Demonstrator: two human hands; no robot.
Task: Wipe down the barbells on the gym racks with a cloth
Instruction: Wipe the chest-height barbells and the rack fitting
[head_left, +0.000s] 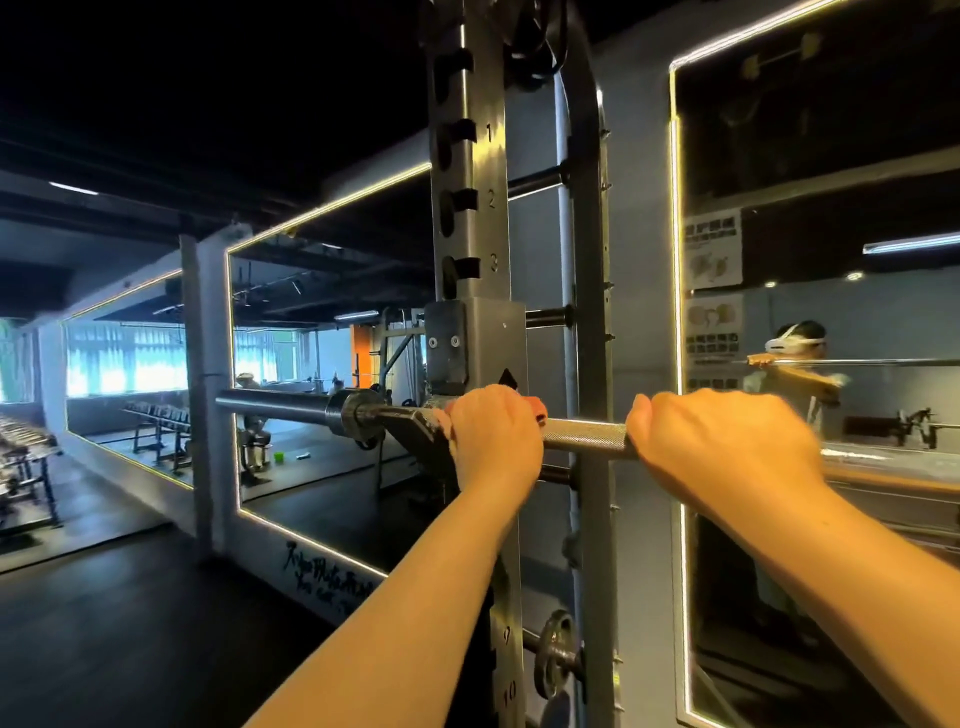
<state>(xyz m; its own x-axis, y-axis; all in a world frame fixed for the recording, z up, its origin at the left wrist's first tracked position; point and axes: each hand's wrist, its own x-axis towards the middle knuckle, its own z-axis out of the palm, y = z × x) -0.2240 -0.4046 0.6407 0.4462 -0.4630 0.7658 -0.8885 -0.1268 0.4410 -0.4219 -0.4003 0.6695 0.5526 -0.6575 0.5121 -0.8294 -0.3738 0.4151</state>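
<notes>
Both hands are on the barbell (584, 435), which lies level across the rack upright (470, 208) and seems to rest in the hook (415, 423) just left of my left hand (493, 436). Its sleeve (280, 405) juts toward the mirror wall. Left fingers are curled over the bar right beside the hook. Right hand (727, 447) is wrapped over the knurled shaft farther along, fingers curled round it and mostly hidden behind it. A red sliver (537, 413) peeks out at the left fingertips; I cannot tell whether that is the cloth, and no cloth shows plainly anywhere. Risks, as I judge them: the left fingers sit so near the hook that a roll or shift of the bar could nip them against it. Pulling the bar toward me could roll it off the hook lip. With no cloth between palm and steel, a pass would only smear the knurl. Readable marks: the upright is stamped 1, 2, 3 beside its slots, and 9, 10 low down. Scrawled lettering (327, 582) below the left mirror (332, 322) includes a line starting "You"; the rest is unclear. The posters (712, 249) in the right mirror are illegible.
</notes>
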